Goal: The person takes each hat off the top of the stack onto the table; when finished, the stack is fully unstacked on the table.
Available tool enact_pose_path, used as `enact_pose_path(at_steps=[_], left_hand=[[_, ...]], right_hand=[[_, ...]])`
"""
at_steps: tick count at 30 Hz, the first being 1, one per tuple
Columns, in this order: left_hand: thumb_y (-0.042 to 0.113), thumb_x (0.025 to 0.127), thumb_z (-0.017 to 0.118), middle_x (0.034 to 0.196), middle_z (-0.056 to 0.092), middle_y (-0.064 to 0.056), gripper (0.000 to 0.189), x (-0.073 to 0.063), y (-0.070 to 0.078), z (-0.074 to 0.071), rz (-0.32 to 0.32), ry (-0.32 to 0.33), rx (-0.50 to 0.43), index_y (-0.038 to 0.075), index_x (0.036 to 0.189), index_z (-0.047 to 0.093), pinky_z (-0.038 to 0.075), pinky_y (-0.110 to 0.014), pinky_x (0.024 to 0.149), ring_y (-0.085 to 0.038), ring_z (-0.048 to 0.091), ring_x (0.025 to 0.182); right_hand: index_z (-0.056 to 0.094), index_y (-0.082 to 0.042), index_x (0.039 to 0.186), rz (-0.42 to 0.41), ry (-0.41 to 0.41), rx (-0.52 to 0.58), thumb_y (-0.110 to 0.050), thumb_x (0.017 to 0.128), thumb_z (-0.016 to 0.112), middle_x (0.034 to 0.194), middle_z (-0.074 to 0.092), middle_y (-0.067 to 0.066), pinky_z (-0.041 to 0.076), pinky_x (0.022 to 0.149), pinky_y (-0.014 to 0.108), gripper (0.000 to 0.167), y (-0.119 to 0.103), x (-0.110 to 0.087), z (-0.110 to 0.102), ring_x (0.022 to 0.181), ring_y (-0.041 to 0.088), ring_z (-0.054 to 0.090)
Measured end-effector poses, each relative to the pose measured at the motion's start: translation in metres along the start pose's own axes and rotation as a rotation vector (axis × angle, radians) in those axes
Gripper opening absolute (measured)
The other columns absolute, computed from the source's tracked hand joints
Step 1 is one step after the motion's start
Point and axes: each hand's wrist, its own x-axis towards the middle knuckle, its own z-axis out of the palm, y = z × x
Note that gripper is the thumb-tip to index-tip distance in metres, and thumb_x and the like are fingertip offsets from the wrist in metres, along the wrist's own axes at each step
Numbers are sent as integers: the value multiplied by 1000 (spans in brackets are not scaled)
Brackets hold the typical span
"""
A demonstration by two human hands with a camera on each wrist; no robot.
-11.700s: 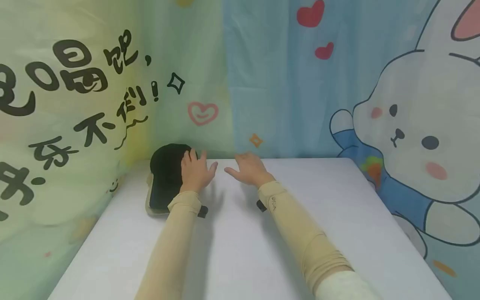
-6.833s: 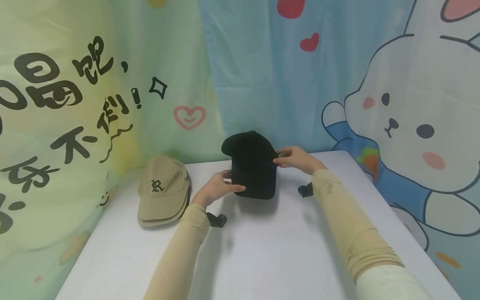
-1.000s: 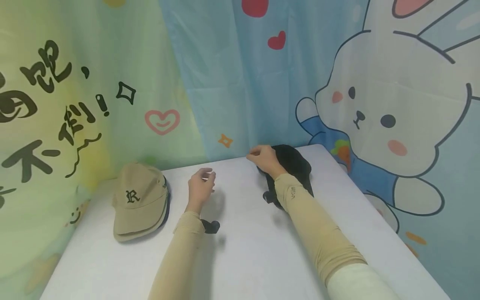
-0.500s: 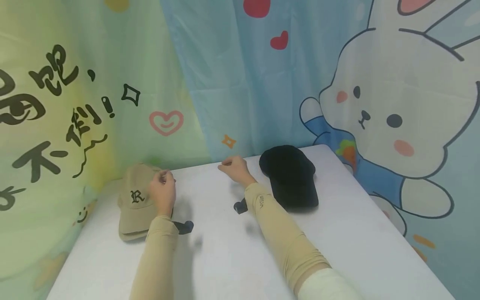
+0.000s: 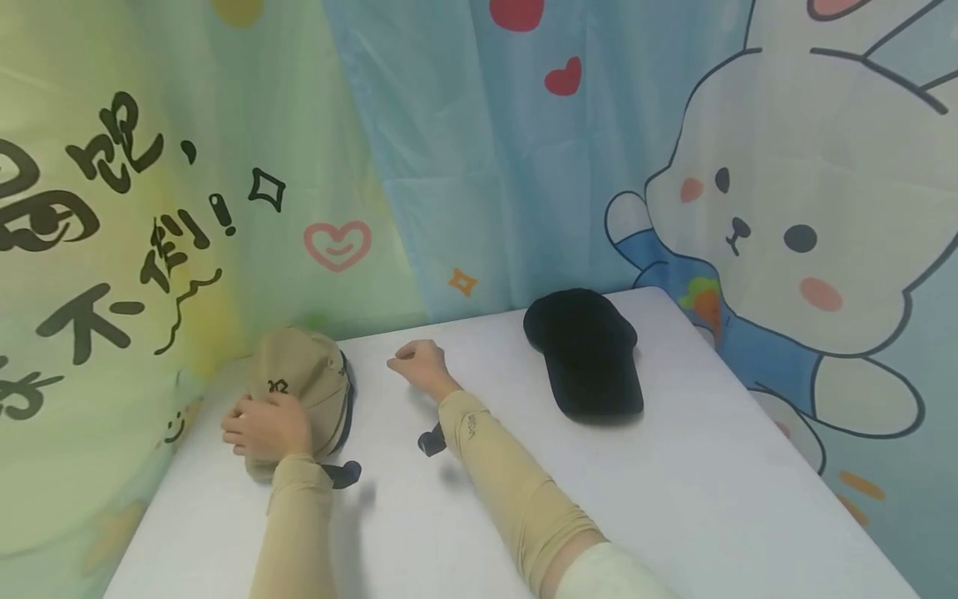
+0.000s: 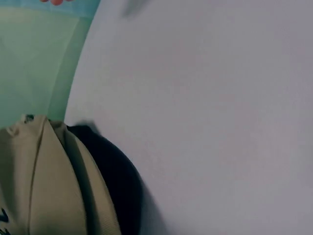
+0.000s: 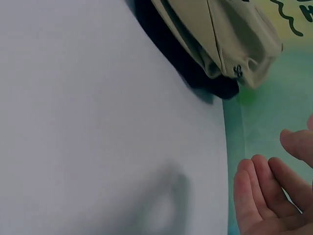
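Note:
A tan baseball cap [image 5: 299, 366] with a dark embroidered letter sits at the left of the table, stacked over at least one more cap, whose dark edge [image 6: 117, 181] shows below it. My left hand [image 5: 269, 428] is over its front and brim, covering part of the letter; whether the fingers touch the cloth is unclear. That hand is outside the left wrist view. My right hand [image 5: 422, 366] hovers right of the stack, holding nothing; the right wrist view shows its fingers [image 7: 264, 191] gently bent and the thumb apart. A black cap [image 5: 587, 353] lies at the right, brim toward me.
The white table [image 5: 711, 499] runs back to a printed curtain [image 5: 449, 125] with a rabbit, hearts and writing. Dark wrist-worn pieces stick out beside both sleeves. Table surface lies between the stack and the black cap.
My right hand has left the black cap and moved left. My left hand has swung left and down over the tan cap's front. Earlier, both hands held the black cap mid-table; now it lies right.

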Motion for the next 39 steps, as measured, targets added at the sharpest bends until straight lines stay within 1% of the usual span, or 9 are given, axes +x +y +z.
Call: enact_pose_path(at_steps=[3,6,9,15,18,23,29,35,39], left_hand=[[28,99,37,131,41,-36,52,-1,-9,-4,-60,-89,85,-15,125,49,26,-61,99,-50,37,120],[34,98,33,127,44,-39,58,-2,-16,-6,-82,-161,130,-17,120,51,26,-63,98,-53,38,118],[38,98,30,127,45,-41,62,1,-18,-9,-82,-204,162,-16,120,51,26,-64,98,-55,38,118],[44,99,25,130,42,-45,71,5,-29,-14,-121,-294,226,-17,132,40,25,-65,100,-57,35,123],[44,99,25,130,41,-45,72,5,-35,-14,-133,-295,234,-19,132,40,24,-64,101,-57,33,124],[43,98,29,130,37,-46,72,7,-39,-16,-123,-280,224,-21,127,42,25,-64,100,-57,31,124],[45,97,33,129,37,-46,73,9,-40,-18,-118,-268,211,-21,126,44,26,-63,100,-57,31,123],[46,96,33,128,37,-45,73,12,-43,-18,-123,-270,194,-20,125,45,26,-63,99,-56,30,123],[46,96,33,127,37,-44,73,12,-45,-17,-125,-264,192,-20,123,47,27,-63,98,-55,31,122]], right_hand=[[72,-3,108,6,7,12,-24,90,71,101,71,6,51,84,33,28,1,-2,17,98,23,65],[73,-2,106,14,2,8,-24,90,72,98,71,6,51,86,33,27,0,-6,31,99,24,65],[72,-2,106,30,-10,20,-25,90,72,99,70,7,50,90,35,28,-3,-9,40,103,25,64],[71,0,109,59,-17,15,-26,90,72,105,69,10,49,92,37,32,-7,-8,48,106,27,62],[70,1,110,75,-24,13,-27,90,71,107,68,11,49,93,38,34,-7,-7,51,107,28,62],[68,3,112,92,-53,18,-26,90,72,110,67,13,48,94,40,37,-7,-9,56,108,30,61],[67,5,115,80,-102,16,-28,89,72,112,66,15,49,93,39,42,-7,-9,60,110,31,61],[66,4,118,52,-139,30,-26,90,72,117,66,15,49,93,37,42,-5,-7,69,111,30,61],[67,4,118,32,-169,56,-27,90,73,110,69,13,52,87,34,42,-3,-6,75,100,25,65]])
